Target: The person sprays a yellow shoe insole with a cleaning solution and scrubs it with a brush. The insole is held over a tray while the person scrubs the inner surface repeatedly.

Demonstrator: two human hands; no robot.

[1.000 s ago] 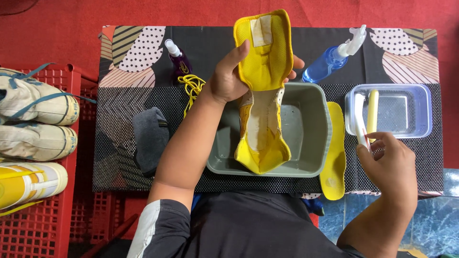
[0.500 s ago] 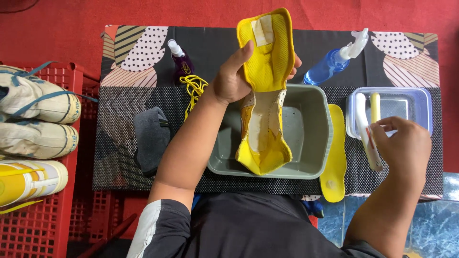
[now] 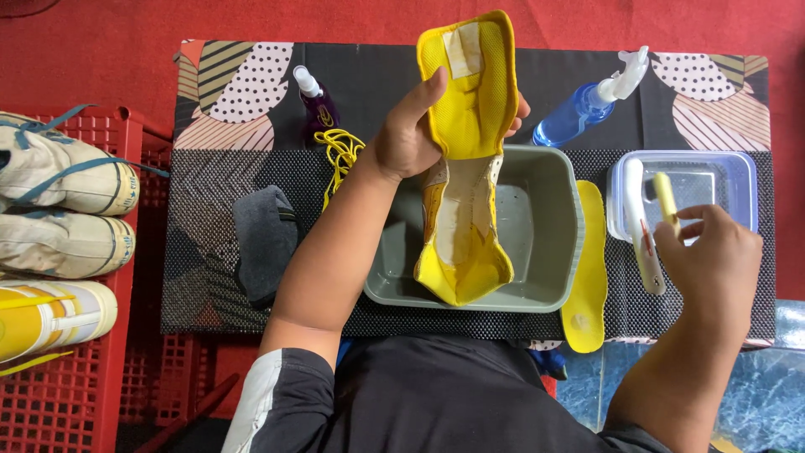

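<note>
My left hand (image 3: 415, 132) grips a yellow shoe (image 3: 466, 151) by its tongue and holds it upright over a grey plastic basin (image 3: 549, 243), the shoe's inside facing me. My right hand (image 3: 713, 264) is at the near edge of a clear plastic tub (image 3: 738, 180), closed around the handle of a yellow brush (image 3: 667, 197) that reaches into the tub. A white brush (image 3: 641, 239) leans on the tub's left rim beside it. A yellow insole (image 3: 587, 277) lies between basin and tub.
A blue spray bottle (image 3: 583, 105), a small dark bottle (image 3: 317, 105), yellow laces (image 3: 340, 151) and a grey cloth (image 3: 264, 239) lie on the patterned table (image 3: 218, 84). A red crate (image 3: 59, 369) at left holds worn shoes (image 3: 59, 176).
My right hand moved up from below the tub to its near edge and took hold of the yellow brush. The left hand still holds the shoe over the basin.
</note>
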